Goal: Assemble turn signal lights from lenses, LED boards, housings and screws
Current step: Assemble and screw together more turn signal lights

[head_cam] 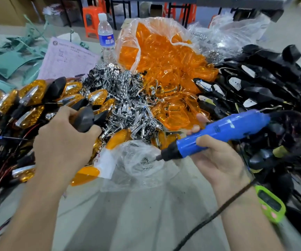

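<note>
My left hand grips a black turn signal housing beside the pile of finished amber lights at the left. My right hand holds a blue electric screwdriver, its tip pointing left into a small clear bag of screws. Loose orange lenses spill from a clear bag at the centre back. Chrome reflector parts lie heaped in the middle. Black housings with white boards are piled at the right.
A water bottle stands behind the chrome heap, next to a pink paper sheet. Green plastic scraps lie at the far left. A green device sits by my right wrist. The screwdriver's black cord crosses the grey table.
</note>
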